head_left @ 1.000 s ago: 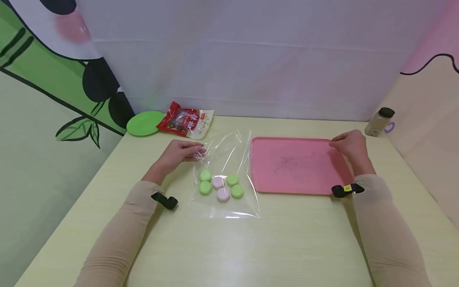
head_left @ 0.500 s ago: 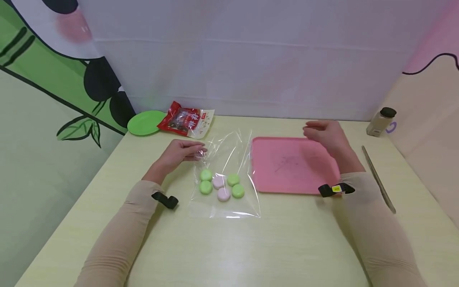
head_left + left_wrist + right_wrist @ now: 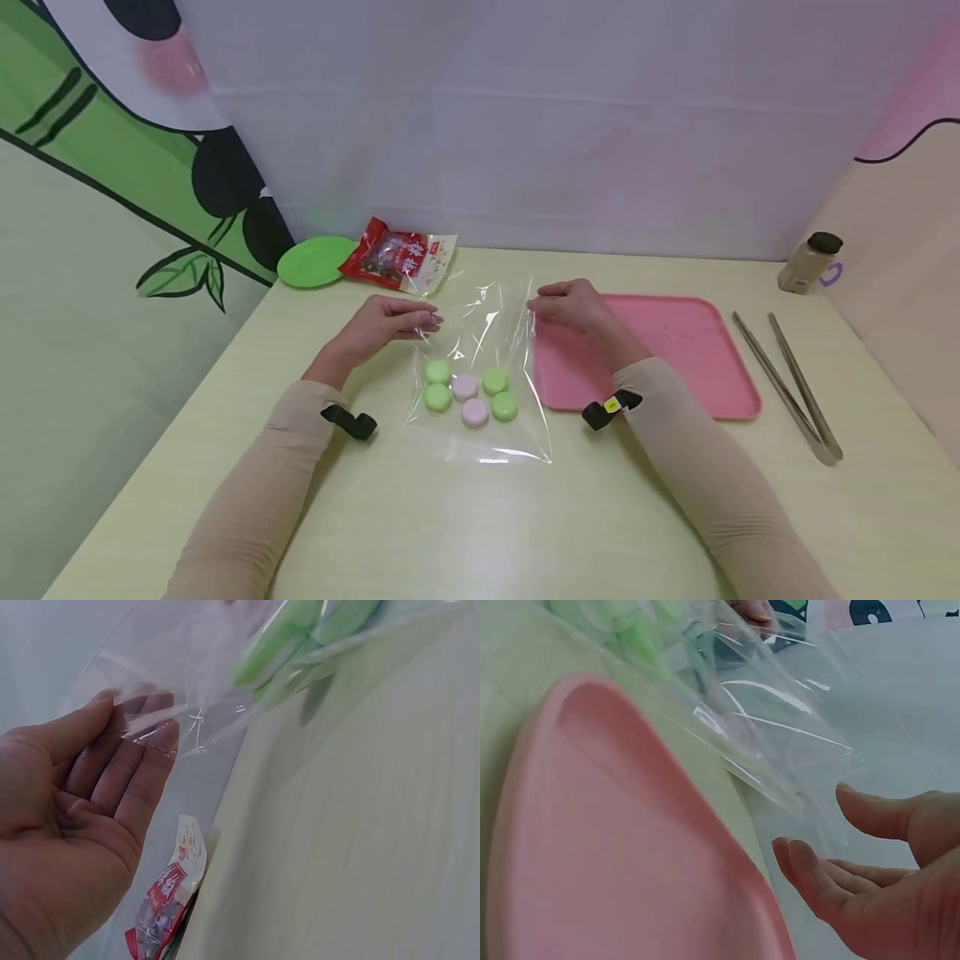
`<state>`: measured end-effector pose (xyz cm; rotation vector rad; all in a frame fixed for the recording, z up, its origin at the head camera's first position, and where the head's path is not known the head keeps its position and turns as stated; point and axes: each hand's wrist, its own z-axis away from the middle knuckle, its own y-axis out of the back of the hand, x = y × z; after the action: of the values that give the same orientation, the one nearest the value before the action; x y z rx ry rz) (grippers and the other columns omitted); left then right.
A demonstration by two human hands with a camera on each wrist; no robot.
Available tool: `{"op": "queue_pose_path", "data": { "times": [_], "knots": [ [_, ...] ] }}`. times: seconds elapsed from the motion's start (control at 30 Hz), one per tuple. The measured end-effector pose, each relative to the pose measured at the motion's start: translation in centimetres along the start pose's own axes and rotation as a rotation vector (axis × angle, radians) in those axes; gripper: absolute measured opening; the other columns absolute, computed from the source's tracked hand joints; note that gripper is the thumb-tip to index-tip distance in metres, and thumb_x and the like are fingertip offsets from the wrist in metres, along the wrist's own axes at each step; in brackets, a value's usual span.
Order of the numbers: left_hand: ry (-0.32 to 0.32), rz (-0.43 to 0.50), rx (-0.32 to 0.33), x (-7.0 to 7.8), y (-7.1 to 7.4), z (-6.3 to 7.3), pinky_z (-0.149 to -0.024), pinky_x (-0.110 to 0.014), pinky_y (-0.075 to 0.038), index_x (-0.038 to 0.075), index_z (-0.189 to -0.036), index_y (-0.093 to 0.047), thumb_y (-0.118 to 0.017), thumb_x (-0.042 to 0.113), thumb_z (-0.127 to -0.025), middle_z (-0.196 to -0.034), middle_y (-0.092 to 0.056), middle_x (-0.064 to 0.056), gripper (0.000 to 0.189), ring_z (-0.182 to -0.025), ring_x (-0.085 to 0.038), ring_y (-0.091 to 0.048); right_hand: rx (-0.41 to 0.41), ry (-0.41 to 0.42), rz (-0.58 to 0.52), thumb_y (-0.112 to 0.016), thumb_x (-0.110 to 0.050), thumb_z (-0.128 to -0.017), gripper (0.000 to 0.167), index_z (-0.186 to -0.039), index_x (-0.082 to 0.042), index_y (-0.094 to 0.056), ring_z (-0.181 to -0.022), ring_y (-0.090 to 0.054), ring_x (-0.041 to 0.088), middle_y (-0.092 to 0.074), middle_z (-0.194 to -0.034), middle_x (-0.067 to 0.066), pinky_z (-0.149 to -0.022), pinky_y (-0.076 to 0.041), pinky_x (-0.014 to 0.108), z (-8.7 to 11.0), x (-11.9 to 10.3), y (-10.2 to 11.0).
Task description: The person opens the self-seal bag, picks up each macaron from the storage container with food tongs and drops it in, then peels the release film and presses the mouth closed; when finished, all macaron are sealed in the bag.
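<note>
A clear plastic bag (image 3: 480,333) lies on the table with several round green and lilac macarons (image 3: 474,412) inside. My left hand (image 3: 386,327) pinches the bag's left edge near its upper end, between thumb and fingers; the left wrist view shows this film in the left hand (image 3: 97,780). Close by the bag's right edge is my right hand (image 3: 573,307), above the left part of the pink tray (image 3: 675,350). In the right wrist view the thumb and fingers of the right hand (image 3: 885,862) stand apart, with the film near their tips.
Metal tongs (image 3: 795,400) lie spread to the right of the tray. A jar with a black lid (image 3: 810,262) stands at the far right. At the back left are a green plate (image 3: 315,261) and a red-and-white snack packet (image 3: 401,257). A cloth backdrop (image 3: 525,150) rises behind the table.
My right hand has moved left from the tray's right edge to the bag's right edge. The tongs, hidden earlier, are now in full view. My left hand keeps its pinch on the bag.
</note>
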<state>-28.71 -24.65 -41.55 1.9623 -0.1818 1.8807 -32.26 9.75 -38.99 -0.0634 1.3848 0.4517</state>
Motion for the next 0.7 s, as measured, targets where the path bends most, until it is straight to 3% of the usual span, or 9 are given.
{"op": "queue_pose_path", "data": {
  "times": [0.13,0.3,0.47,0.7],
  "knots": [
    [-0.026,0.008,-0.022,-0.1,0.1,0.1,-0.091,-0.036,-0.055,-0.015,-0.133,-0.054,-0.063,0.013,-0.1,-0.118,-0.071,-0.014,0.044,-0.104,-0.023,-0.071,-0.006,-0.038,-0.092,-0.071,-0.01,-0.094,0.06,-0.144,0.009,-0.044,-0.113,-0.066,0.029,-0.063,-0.128,0.025,-0.094,-0.054,0.033,-0.5,0.1,-1.0],
    [-0.01,0.026,0.005,0.0,-0.1,0.3,-0.09,-0.036,-0.056,-0.014,-0.134,-0.054,-0.063,0.015,-0.101,-0.119,-0.071,-0.015,0.044,-0.103,-0.022,-0.071,0.02,-0.054,-0.153,-0.067,-0.019,-0.098,0.046,-0.136,0.005,-0.056,-0.09,-0.072,0.018,-0.072,-0.113,0.016,-0.087,-0.056,0.033,-0.4,0.2,-1.5],
    [-0.015,0.04,0.032,0.2,-0.3,0.4,-0.089,-0.038,-0.056,-0.008,-0.136,-0.055,-0.064,0.019,-0.1,-0.118,-0.071,-0.015,0.046,-0.104,-0.023,-0.071,0.019,0.016,-0.173,-0.066,-0.017,-0.098,0.041,-0.132,0.006,-0.06,-0.084,-0.073,0.017,-0.074,-0.105,0.014,-0.088,-0.057,0.038,0.0,0.4,-1.0],
    [0.006,0.078,0.109,0.5,-0.7,0.2,-0.086,-0.036,-0.058,-0.009,-0.128,-0.061,-0.066,0.023,-0.099,-0.107,-0.075,-0.011,0.044,-0.097,-0.022,-0.073,-0.026,0.137,-0.111,-0.065,-0.011,-0.099,0.041,-0.132,0.011,-0.058,-0.091,-0.073,0.02,-0.071,-0.112,0.021,-0.089,-0.057,0.041,0.7,0.8,0.3]
  ]
}}
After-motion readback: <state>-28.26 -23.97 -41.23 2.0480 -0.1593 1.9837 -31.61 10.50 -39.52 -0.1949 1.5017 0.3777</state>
